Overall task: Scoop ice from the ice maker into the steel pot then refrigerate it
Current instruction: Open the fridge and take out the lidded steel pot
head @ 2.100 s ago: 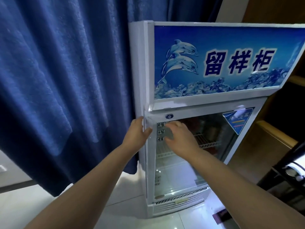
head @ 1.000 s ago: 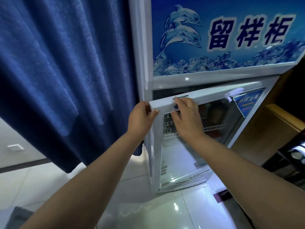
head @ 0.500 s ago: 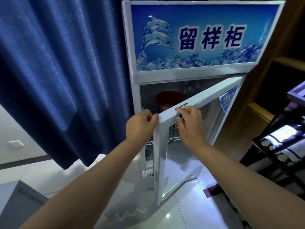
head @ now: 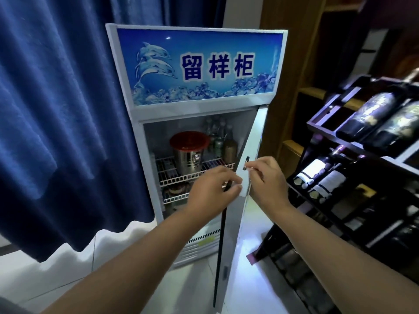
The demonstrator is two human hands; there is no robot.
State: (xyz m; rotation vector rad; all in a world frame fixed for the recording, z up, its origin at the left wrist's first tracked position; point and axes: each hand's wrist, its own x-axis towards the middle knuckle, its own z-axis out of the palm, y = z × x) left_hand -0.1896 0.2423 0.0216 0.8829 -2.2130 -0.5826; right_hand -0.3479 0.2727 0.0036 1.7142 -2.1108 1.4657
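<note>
A white display fridge with a blue dolphin sign stands in front of me, its glass door swung wide open toward me. Both hands hold the door's free edge: my left hand grips it from the inner side, my right hand curls round it from the outer side, near the small handle slot. Inside, on the upper wire shelf, a steel pot with a red lid stands upright. No ice maker or scoop is in view.
Several bottles stand behind the pot. A blue curtain hangs at the left. A dark rack of wine bottles stands close on the right, with wooden shelving behind it. Pale tiled floor lies below.
The fridge door went from closed to wide open, pulled by both hands toward me and to the right. The pot and bottles inside came into view.
</note>
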